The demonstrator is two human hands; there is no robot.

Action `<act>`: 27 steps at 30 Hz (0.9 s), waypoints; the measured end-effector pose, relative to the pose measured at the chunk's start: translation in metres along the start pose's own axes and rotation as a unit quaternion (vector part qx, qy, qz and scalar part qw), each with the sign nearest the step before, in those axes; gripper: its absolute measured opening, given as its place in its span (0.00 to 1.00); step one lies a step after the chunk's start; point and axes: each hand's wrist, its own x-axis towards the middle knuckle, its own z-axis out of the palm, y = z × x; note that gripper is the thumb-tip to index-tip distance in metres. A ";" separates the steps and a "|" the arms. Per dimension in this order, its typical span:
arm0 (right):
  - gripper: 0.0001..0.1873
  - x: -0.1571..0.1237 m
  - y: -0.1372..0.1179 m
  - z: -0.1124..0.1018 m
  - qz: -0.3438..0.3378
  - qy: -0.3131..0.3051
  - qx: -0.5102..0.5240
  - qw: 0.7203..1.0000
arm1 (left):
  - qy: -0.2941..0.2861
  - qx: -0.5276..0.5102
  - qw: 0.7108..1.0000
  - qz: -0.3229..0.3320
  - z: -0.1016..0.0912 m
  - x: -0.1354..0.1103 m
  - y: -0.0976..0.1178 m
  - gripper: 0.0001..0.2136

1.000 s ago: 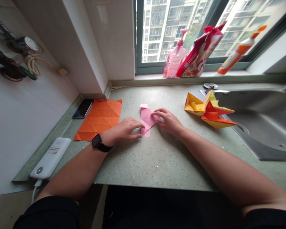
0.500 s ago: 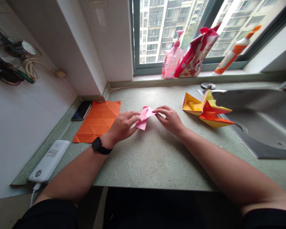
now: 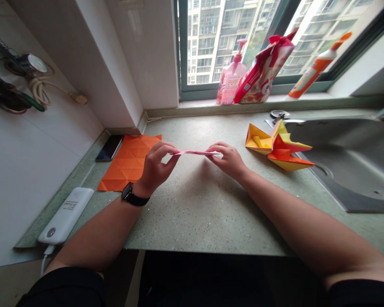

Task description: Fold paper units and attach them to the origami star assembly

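A folded pink paper point(image 3: 196, 152) hangs edge-on above the speckled counter point(image 3: 208, 204), so it looks like a thin strip. My left hand point(image 3: 155, 166), with a black watch at the wrist, pinches its left end. Its right end is pinched by my right hand point(image 3: 227, 158). Both hands are closed on the paper and raised a little off the counter.
A creased orange sheet point(image 3: 131, 162) and a dark phone point(image 3: 109, 147) lie at the left, a white power bank point(image 3: 66, 215) nearer the edge. A yellow-orange folded paper model point(image 3: 280, 146) sits beside the sink point(image 3: 355, 162). Bottles and a red pouch point(image 3: 262, 70) stand on the sill.
The pink paper lay flat on the counter under both hands. It has been lifted and turned, and is now held level between the two hands, seen edge-on.
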 end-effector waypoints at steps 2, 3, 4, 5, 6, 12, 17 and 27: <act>0.10 0.001 -0.004 -0.002 0.010 0.002 0.026 1.000 | 0.017 -0.017 0.999 -0.026 0.001 0.000 0.000 0.05; 0.10 0.001 -0.007 -0.002 0.020 -0.005 0.044 0.999 | 0.027 -0.030 0.998 -0.043 0.002 0.000 -0.001 0.05; 0.10 0.001 -0.009 -0.002 0.033 -0.020 0.068 0.997 | 0.040 -0.046 0.996 -0.063 0.003 -0.001 -0.003 0.06; 0.10 0.001 -0.012 -0.002 0.049 -0.041 0.096 0.993 | 0.053 -0.064 0.993 -0.085 0.003 -0.001 -0.005 0.06; 0.11 0.000 -0.014 -0.002 0.067 -0.064 0.128 0.987 | 0.068 -0.081 0.988 -0.108 0.004 -0.001 -0.008 0.08; 0.43 -0.004 -0.026 -0.001 0.151 -0.191 0.273 0.931 | 0.084 -0.133 0.956 -0.246 0.007 -0.007 -0.035 0.19; 0.58 -0.003 -0.024 0.000 0.186 -0.190 0.259 0.929 | -0.015 -0.055 0.959 -0.276 0.011 -0.023 -0.060 0.33; 0.48 -0.008 -0.024 0.005 0.128 -0.189 0.058 0.972 | -0.313 0.139 0.937 -0.063 0.018 -0.031 -0.026 0.26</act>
